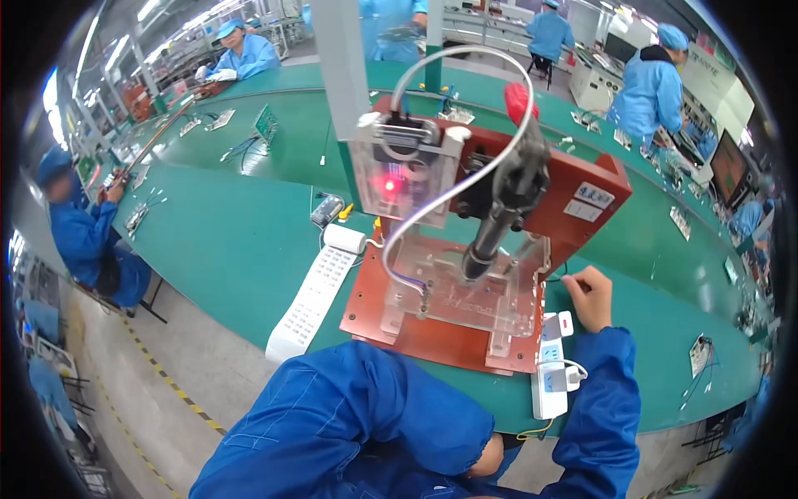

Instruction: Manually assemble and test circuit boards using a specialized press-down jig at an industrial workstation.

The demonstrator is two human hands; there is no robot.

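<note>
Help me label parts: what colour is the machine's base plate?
Base plate: reddish brown, best in head view.

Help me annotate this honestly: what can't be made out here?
In the head view:
Left hand: mostly hidden by its blue sleeve.
Right hand: its own curled fingers hide any grip.
Clear acrylic fixture: middle covered by the black toggle clamp.
White label strip: print too small to read.

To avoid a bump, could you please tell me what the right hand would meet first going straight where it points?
The right hand would probably meet the thin dark cable, then the red fixture; depth is unclear.
</note>
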